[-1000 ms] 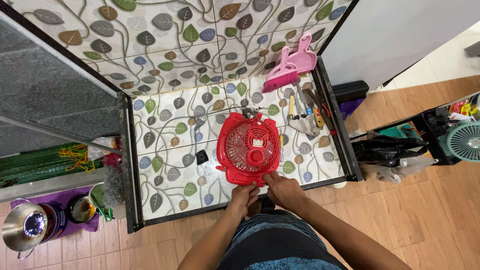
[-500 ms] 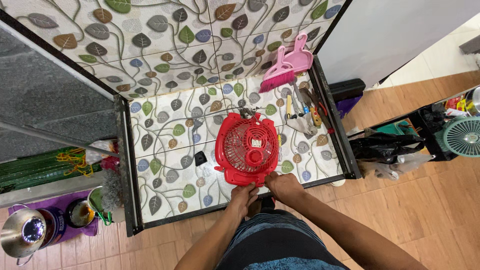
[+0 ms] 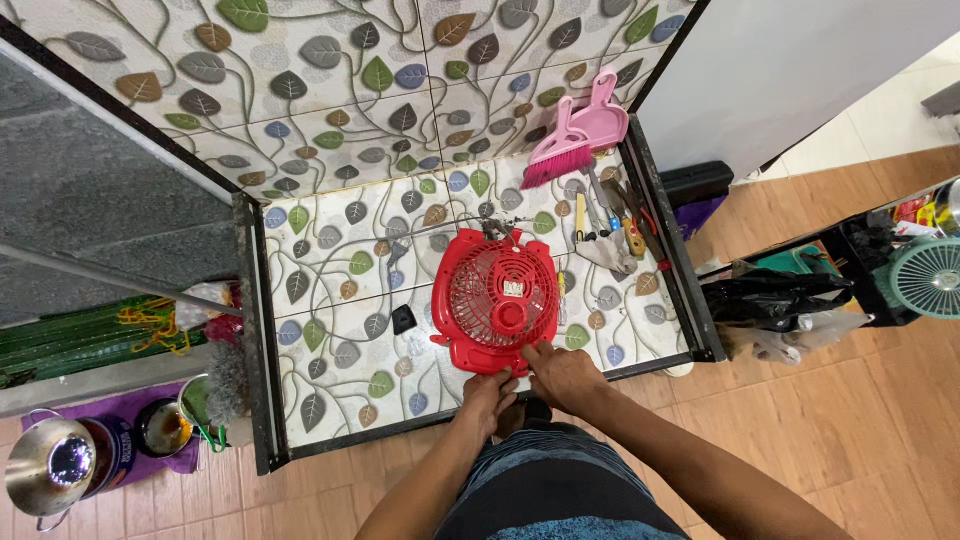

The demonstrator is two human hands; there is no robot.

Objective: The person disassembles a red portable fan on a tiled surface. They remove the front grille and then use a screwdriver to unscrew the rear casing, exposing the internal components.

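Head view is looking straight down on a person standing at a leaf-patterned tiled counter (image 3: 330,360), and both hands are working at the near edge of a red fan (image 3: 497,300) lying grille-up on it. Nearest the body, the left hand (image 3: 488,398) is sitting at the fan's near rim with its fingers curled; whether it is gripping is not clear. The right hand (image 3: 562,372) is pressing its fingertips onto the rim at the fan's near right corner, fingers close together. Since half a second ago the fan is lying in the same spot and the hands are staying low on its edge, so the work is continuing on that rim rather than moving elsewhere. Just left of the fan a small black part (image 3: 403,319) is lying apart from it. Right of the fan, a row of hand tools (image 3: 612,222) is resting. Beyond the fan, a pink dustpan and brush (image 3: 582,130) are leaning at the far corner.
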